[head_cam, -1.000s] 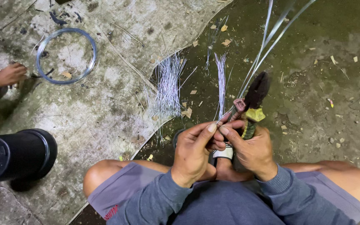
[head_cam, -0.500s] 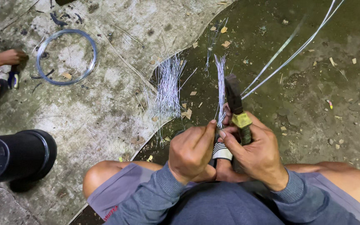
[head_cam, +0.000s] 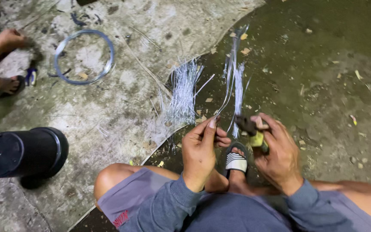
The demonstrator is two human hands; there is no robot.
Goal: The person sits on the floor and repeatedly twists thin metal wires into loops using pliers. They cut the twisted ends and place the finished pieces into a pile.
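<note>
Pinching a thin, pale length of metal wire (head_cam: 227,92) between thumb and forefinger, the left hand (head_cam: 199,150) sits low in the middle of the frame, its other fingers curled loosely. The wire runs up and away towards the upper middle, blurred, so its far end cannot be made out. It looks held taut, likely to keep it steady beside the tool. The right hand (head_cam: 278,152), just right of centre, is closed around the yellow-handled dark pliers (head_cam: 252,131), whose head points towards the wire. Above the hands lie two loose bundles of short cut wire pieces (head_cam: 184,94) on the dirty concrete floor (head_cam: 323,64). A blue-grey coil of wire (head_cam: 83,56) rests at upper left, near another person's hand (head_cam: 9,38). A black round bucket (head_cam: 24,152) lies at left.
</note>
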